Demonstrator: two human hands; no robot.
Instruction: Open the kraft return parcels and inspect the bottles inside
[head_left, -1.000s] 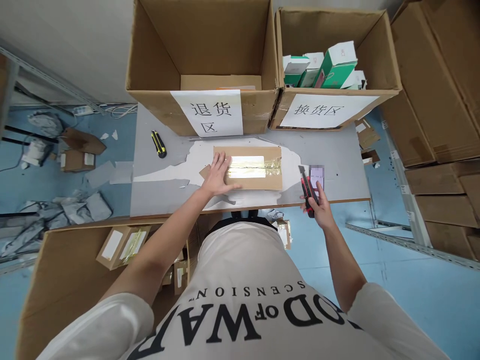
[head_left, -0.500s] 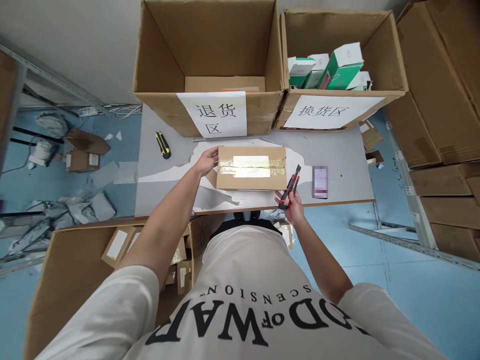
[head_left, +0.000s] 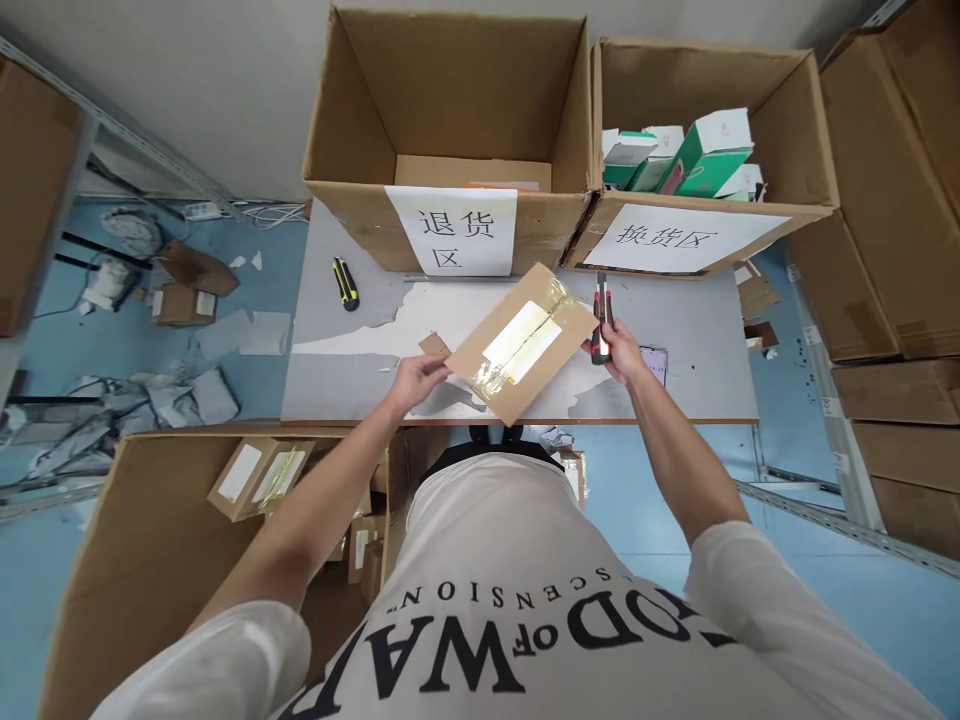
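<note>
A taped cardboard box with a white label is turned at a slant over the table. My left hand pinches its lower left corner. In my right hand is a red and black utility knife, its blade end pointing away from me. The right fingers are close to the box's right corner; whether they touch it I cannot tell. A phone lies just behind the right hand, partly covered by it.
Two large open cartons, a left one and a right one, stand at the table's back with paper signs; green and white boxes fill part of the right one. A yellow and black utility knife lies left. A big carton holds several parcels.
The box has turned from square to the table to a slant, its right end swinging away from me. My left hand came nearer; my right hand moved right and away from me with the knife.
</note>
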